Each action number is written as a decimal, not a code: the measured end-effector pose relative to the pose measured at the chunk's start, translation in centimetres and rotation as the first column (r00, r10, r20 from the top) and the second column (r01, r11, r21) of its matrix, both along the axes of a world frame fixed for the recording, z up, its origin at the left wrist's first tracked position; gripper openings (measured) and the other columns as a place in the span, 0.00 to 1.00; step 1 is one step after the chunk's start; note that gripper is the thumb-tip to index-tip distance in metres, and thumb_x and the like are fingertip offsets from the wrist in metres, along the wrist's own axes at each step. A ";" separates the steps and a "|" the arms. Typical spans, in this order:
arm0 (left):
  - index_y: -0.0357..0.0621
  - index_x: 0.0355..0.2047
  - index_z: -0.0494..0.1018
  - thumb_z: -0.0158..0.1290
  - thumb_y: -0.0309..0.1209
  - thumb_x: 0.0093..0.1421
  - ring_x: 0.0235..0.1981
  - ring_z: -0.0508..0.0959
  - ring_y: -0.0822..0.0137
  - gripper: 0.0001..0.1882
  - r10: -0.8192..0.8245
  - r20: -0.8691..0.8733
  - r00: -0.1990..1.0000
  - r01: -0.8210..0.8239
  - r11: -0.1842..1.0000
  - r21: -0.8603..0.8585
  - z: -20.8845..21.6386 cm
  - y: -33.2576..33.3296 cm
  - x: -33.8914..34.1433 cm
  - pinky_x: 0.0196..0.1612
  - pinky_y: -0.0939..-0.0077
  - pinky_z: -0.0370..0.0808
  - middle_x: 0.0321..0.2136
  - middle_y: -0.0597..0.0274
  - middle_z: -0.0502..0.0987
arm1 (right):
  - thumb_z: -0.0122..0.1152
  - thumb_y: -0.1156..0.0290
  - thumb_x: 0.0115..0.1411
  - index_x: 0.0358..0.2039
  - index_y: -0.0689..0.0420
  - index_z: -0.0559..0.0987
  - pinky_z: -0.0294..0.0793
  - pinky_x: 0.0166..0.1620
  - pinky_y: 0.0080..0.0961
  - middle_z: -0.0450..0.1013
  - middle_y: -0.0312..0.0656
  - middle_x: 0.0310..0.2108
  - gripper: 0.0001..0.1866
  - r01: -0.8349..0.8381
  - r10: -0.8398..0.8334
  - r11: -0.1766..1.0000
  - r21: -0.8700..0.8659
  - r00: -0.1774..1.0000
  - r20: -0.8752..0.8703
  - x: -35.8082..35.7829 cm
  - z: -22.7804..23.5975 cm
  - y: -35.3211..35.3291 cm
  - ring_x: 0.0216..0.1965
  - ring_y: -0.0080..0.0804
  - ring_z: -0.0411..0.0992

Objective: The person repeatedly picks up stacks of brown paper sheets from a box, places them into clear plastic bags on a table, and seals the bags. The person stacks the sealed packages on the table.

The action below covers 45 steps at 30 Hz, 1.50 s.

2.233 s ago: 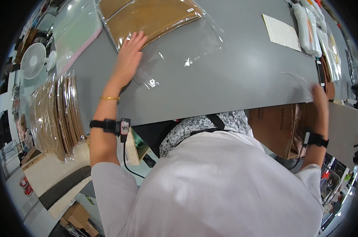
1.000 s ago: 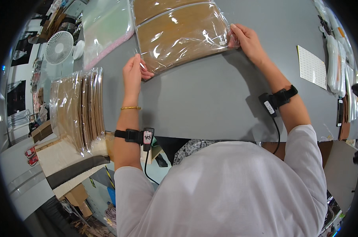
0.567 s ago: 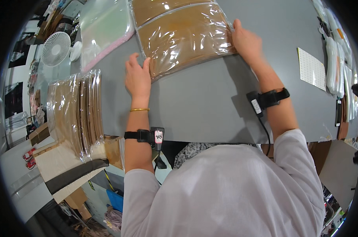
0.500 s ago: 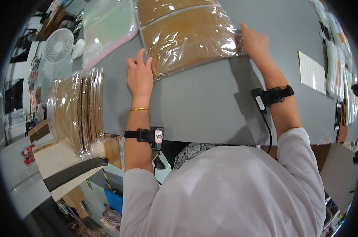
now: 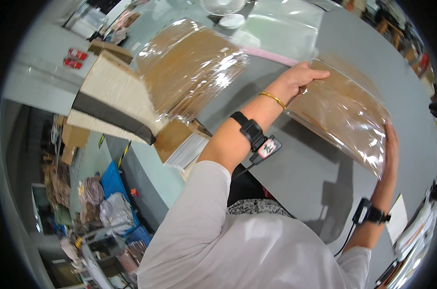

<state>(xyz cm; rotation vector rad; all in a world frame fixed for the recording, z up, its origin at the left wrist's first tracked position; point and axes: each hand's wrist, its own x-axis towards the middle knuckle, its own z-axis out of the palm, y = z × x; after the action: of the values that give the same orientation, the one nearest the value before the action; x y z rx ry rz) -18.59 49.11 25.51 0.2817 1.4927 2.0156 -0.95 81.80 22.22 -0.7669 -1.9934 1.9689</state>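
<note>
A flat brown item in a clear, shiny plastic bag (image 5: 341, 108) is held slightly tilted over the grey table (image 5: 319, 164), where it casts a shadow. My left hand (image 5: 299, 78) grips its left edge, thumb on top and the other fingers underneath, partly hidden. At the right edge, my right hand (image 5: 391, 139) presses against the side with fingers stretched along it; its fingertips are partly covered by the plastic. To the left, several similar bagged brown packages (image 5: 189, 62) lie in a stack.
Clear plastic bags with a pink edge (image 5: 281, 29) lie on the table beyond my left hand. A white fan (image 5: 223, 6) stands at the far edge. Cardboard with a dark strip (image 5: 115, 115) is under the stack. At the lower right are a white sheet (image 5: 397, 219) and clear plastic packs (image 5: 416, 236).
My view has turned to the left. The bagged brown item has come up off the table between both hands. My left hand now has its thumb over the edge.
</note>
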 end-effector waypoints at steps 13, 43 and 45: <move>0.36 0.63 0.64 0.64 0.35 0.63 0.53 0.77 0.64 0.33 0.666 -0.488 0.564 -0.619 0.732 0.284 15.2 -27.7 6.5 0.58 0.67 0.75 0.50 0.55 0.78 | 0.62 0.53 0.69 0.63 0.61 0.72 0.72 0.56 0.21 0.75 0.39 0.57 0.31 -0.671 0.712 0.693 0.262 0.581 -0.394 -20.9 19.1 -24.5 0.55 0.22 0.73; 0.39 0.53 0.75 0.70 0.50 0.49 0.49 0.78 0.51 0.37 -0.177 -0.690 0.702 -0.712 -0.157 -0.684 -28.2 -48.0 16.1 0.50 0.60 0.77 0.45 0.51 0.81 | 0.55 0.62 0.73 0.53 0.58 0.81 0.72 0.50 0.21 0.80 0.36 0.47 0.16 -0.505 0.404 0.646 0.572 0.863 0.305 -5.8 -5.2 -10.6 0.48 0.21 0.75; 0.41 0.54 0.77 0.68 0.51 0.52 0.44 0.82 0.51 0.35 -0.149 -0.610 0.778 -0.626 -0.121 -0.770 -28.1 -49.7 14.9 0.48 0.59 0.79 0.40 0.50 0.83 | 0.54 0.64 0.73 0.54 0.57 0.80 0.71 0.48 0.20 0.78 0.34 0.44 0.15 -0.415 0.353 0.567 0.711 0.903 0.245 -0.9 -7.2 -8.0 0.45 0.19 0.73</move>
<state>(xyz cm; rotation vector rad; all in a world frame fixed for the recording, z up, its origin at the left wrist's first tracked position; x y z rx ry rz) -3.65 -0.55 -2.59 -0.1991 3.2035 0.2765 -1.89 73.78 15.05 -0.1861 -2.8820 1.0130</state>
